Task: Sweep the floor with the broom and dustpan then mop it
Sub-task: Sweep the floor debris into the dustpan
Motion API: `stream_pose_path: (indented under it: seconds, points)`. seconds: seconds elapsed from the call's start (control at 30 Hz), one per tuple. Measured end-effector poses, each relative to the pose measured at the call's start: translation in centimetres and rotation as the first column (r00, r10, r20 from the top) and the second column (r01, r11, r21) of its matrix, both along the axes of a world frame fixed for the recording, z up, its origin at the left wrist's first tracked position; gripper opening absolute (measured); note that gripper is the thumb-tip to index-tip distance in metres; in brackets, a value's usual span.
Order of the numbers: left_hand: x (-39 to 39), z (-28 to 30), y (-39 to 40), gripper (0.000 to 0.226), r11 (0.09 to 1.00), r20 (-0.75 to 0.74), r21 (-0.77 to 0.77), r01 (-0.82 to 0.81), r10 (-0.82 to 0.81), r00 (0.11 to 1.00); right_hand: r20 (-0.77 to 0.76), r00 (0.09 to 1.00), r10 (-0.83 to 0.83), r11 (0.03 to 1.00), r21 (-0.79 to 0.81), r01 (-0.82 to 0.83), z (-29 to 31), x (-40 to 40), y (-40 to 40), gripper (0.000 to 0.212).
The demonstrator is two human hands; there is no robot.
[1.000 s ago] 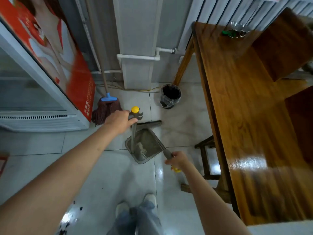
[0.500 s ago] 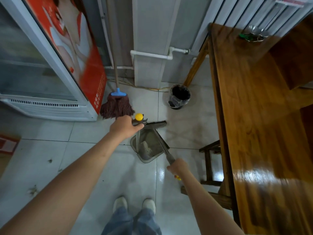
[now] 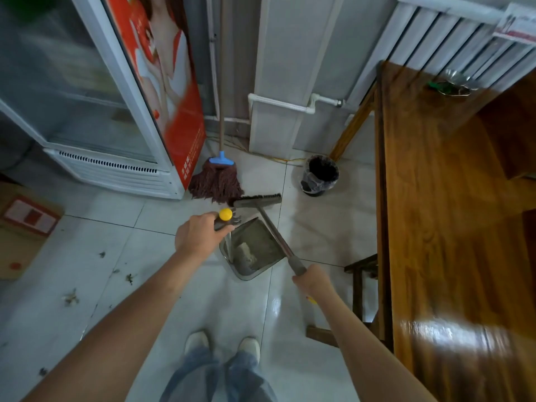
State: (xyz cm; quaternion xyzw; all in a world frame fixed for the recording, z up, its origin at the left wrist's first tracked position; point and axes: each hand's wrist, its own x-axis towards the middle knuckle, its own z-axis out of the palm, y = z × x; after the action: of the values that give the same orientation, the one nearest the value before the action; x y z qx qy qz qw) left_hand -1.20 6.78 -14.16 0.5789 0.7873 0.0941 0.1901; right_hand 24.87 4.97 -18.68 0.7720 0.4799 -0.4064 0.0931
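Both arms reach forward and down from the bottom of the view, the hands apart, each closed on its own handle. The left hand [image 3: 200,237] has its back upward and its fingers curled round the top of the dustpan [image 3: 255,250] handle, just below the yellow knob [image 3: 225,214] that pokes out at 1 o'clock from the knuckles. The dustpan sits on the floor [image 3: 101,285] between the two hands, its mouth toward 12 o'clock, with a pale lump of sweepings lying inside.

The right hand [image 3: 311,278] grips the grey sleeve near the upper end of the broom [image 3: 258,200] shaft, wrist straight in line with the forearm. The shaft slants from that hand toward 11 o'clock, passing over the right edge of the dustpan, and the dark brush head lies crosswise just beyond the pan's mouth.

The mop [image 3: 216,181] stands at 12 o'clock from the left hand, its brown strands on the tile and its pole leaning beside the fridge [image 3: 110,169]. A lined bin [image 3: 320,175] is at 1 o'clock from the broom head, near the table [image 3: 449,227] on the right. Bits of debris [image 3: 71,297] lie on the tiles at 9 o'clock from the feet.
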Motion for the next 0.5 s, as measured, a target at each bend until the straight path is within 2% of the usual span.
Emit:
stream_pose_path:
  seconds: [0.33,0.5]
  points:
    - [-6.7,0.8,-4.6,0.04,0.998,0.013,0.037,-0.043,0.043,0.999,0.02,0.998,0.064,0.998,0.027,-0.064,1.1,-4.4,-4.4,0.036]
    - [-11.1,1.2,-7.2,0.039,0.999,0.015,0.049,-0.012,0.012,1.0,0.026,0.999,0.036,0.999,0.023,-0.036,1.2,-8.7,-7.8,0.023]
